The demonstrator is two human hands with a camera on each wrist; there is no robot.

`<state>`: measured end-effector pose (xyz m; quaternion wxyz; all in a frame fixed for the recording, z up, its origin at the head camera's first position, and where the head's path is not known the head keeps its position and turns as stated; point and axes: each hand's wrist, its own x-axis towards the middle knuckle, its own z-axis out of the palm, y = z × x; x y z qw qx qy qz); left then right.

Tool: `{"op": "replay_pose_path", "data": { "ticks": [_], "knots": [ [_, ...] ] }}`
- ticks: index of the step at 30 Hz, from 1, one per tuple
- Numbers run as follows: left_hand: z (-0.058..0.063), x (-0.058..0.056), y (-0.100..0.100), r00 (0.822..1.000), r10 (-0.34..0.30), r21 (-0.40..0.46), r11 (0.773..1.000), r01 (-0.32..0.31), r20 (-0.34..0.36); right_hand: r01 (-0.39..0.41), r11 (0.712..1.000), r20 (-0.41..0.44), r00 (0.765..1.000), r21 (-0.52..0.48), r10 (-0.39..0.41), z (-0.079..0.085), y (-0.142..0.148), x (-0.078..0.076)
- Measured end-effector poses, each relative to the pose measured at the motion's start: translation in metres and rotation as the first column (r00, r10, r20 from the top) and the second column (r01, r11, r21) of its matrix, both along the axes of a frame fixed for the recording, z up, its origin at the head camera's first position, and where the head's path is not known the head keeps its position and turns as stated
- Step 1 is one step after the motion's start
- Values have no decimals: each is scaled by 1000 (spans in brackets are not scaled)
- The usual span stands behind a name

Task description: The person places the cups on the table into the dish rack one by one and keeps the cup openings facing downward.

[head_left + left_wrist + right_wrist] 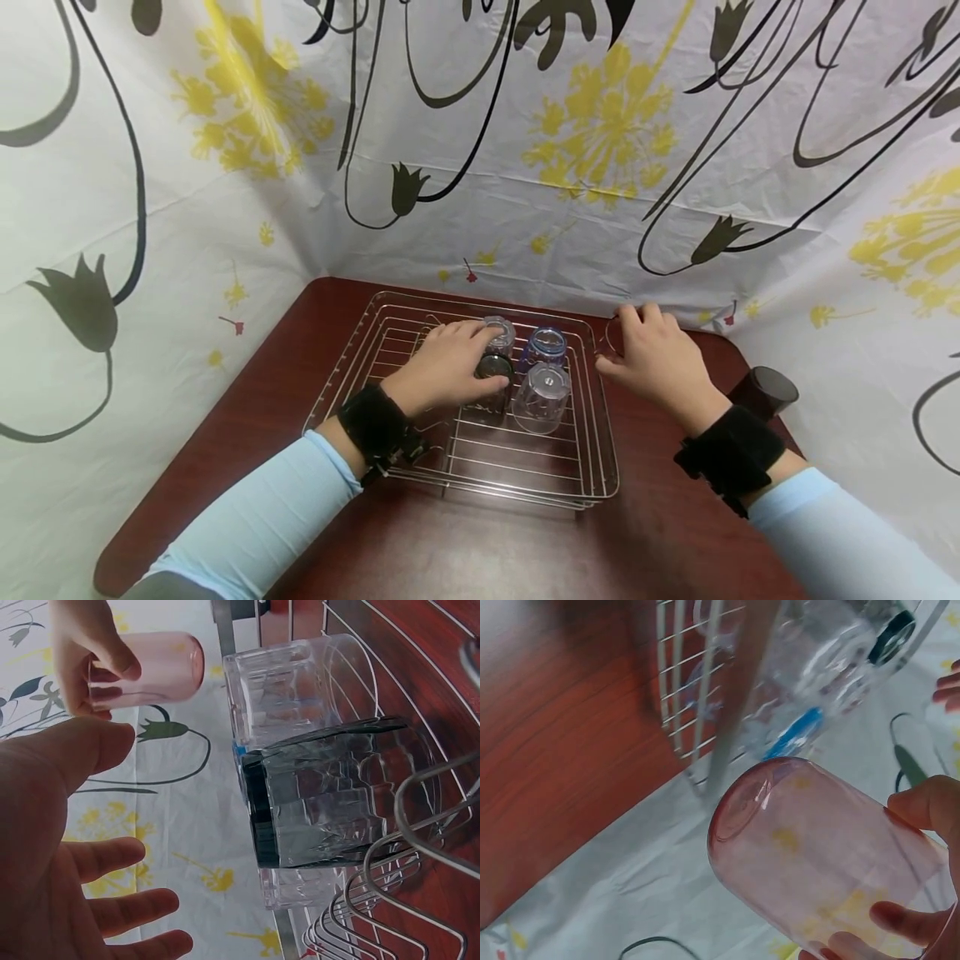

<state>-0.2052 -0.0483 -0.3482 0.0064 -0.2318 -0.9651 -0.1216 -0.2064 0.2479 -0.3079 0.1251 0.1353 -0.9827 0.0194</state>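
My left hand (448, 367) hovers over a dark grey-green tumbler (337, 799) in a wire dish rack (517, 490). In the left wrist view its fingers are spread, with a gap between them and the glass. Upside down around that tumbler stand a blue-tinted glass (546, 343), a clear glass (543, 396) in front and another clear glass (498, 332) behind. Beyond the rack's right side, my right hand (660, 358) grips a transparent pink glass (817, 855), thumb on one side and fingers on the other. The pink glass is raised above the table.
A dark cylindrical cup (765, 392) stands on the reddish-brown table (480, 550), right of the rack and near my right wrist. A patterned white cloth (480, 217) hangs behind and along both sides. Curved wire prongs (390, 855) rise within the rack by the dark tumbler.
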Motion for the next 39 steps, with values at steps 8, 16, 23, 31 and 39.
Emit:
{"op": "replay_pose_path", "data": {
  "ticks": [8,16,23,31,39],
  "knots": [
    [-1,0,2,1000,-10,21,1000,10,3,-54,998,-6,998,9,54,-2,-27,4],
    [2,2,2,1000,-20,15,1000,20,-3,-92,996,14,996,19,91,-2,-51,5],
    [2,0,2,1000,-13,1,1000,13,5,-130,991,17,991,22,130,-3,-74,6],
    [2,1,1,1000,-23,35,999,23,4,-182,983,21,983,-4,182,-5,-92,8],
    [2,0,-2,999,-50,83,995,49,14,-230,968,38,971,-97,235,2,-107,17]
  ]
}}
